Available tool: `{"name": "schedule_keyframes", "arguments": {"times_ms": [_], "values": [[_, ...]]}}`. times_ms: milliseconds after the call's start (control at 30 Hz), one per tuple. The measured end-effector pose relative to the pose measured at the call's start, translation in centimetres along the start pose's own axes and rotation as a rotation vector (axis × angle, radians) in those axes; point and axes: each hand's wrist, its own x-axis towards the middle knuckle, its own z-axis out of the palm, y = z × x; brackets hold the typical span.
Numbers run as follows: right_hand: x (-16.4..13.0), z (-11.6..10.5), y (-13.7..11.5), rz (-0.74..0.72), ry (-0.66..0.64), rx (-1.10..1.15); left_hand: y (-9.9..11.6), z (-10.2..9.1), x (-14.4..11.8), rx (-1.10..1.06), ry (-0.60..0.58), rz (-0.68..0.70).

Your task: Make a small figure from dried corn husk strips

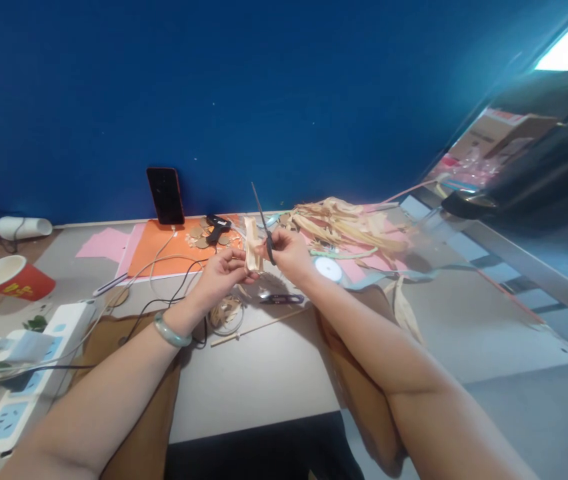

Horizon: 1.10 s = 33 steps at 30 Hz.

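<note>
Left hand (221, 268): fingers pinched on pale husk strip (252, 252), held upright above table (264, 373), centre. Right hand (289, 253): fingers closed around scissors (263, 220), blades up, touching the strip. Best handled by keeping strip taut and cutting clear of the holding fingers. Nearby: husk pile (344, 227), phone (165, 195) against wall, red cup (11, 277), power strip (29, 373).

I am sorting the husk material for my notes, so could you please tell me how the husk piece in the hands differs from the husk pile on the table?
The husk piece is a single short strip held upright between the left hand and right hand, next to the scissors. The husk pile is many longer strips, lying flat and spread loosely over pink paper, untouched. Both are pale tan and dry-looking.
</note>
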Motion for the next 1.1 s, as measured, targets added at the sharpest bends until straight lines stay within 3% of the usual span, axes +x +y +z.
{"name": "schedule_keyframes", "arguments": {"times_ms": [300, 533, 1100], "values": [[-0.12, 0.01, 0.45, -0.053, -0.045, -0.061, 0.06, -0.11, 0.19, -0.030, 0.016, -0.073], [-0.02, 0.20, 0.01, -0.073, -0.017, -0.034, -0.48, -0.50, 0.72, -0.099, -0.010, -0.014], [-0.06, -0.05, 0.05, 0.013, -0.041, 0.049, 0.20, -0.40, 0.31, -0.009, 0.056, -0.012]]}}
